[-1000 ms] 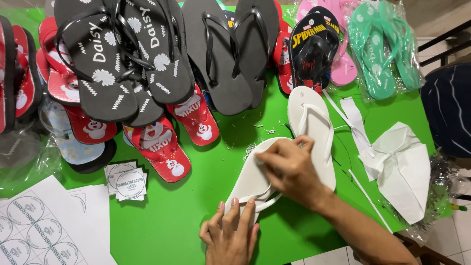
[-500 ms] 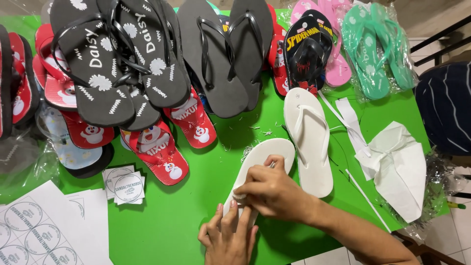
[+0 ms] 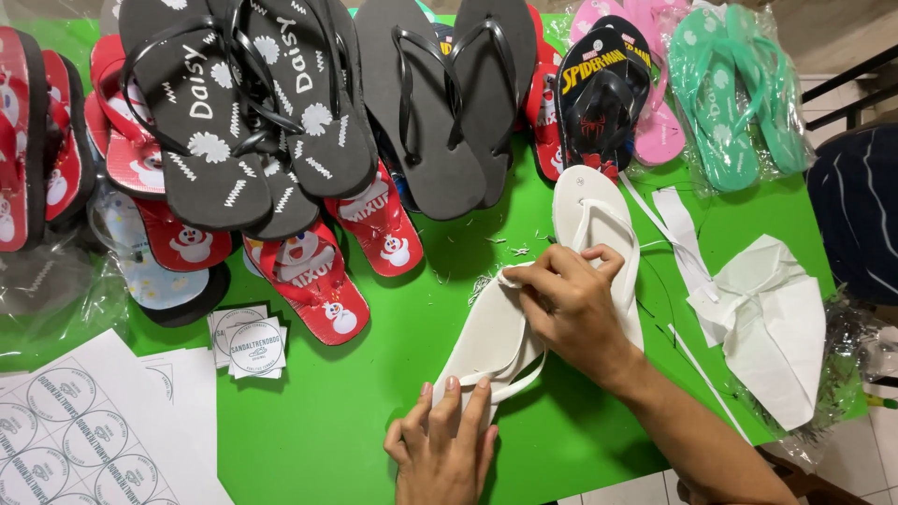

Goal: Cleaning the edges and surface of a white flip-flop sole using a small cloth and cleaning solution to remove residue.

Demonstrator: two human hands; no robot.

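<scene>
A white flip-flop (image 3: 486, 339) lies slanted on the green table (image 3: 337, 421). My left hand (image 3: 443, 447) presses flat on its heel end, fingers together. My right hand (image 3: 567, 301) pinches the white strap near the toe end of that flip-flop. A second white flip-flop (image 3: 591, 217) lies just beyond, partly under my right hand.
Black flip-flops (image 3: 281, 103), red cartoon ones (image 3: 313, 281), a dark printed pair (image 3: 599, 89), pink and green pairs (image 3: 725, 93) fill the far side. Round sticker sheets (image 3: 65, 440) and cut labels (image 3: 253, 341) lie at left. White paper scraps (image 3: 772, 323) lie at right. A striped sleeve (image 3: 856, 206) shows at right.
The lower white flip-flop was turned and laid slanted beside the other. My right hand moved down, then back up to its toe end and took the strap. My left hand stayed at the heel.
</scene>
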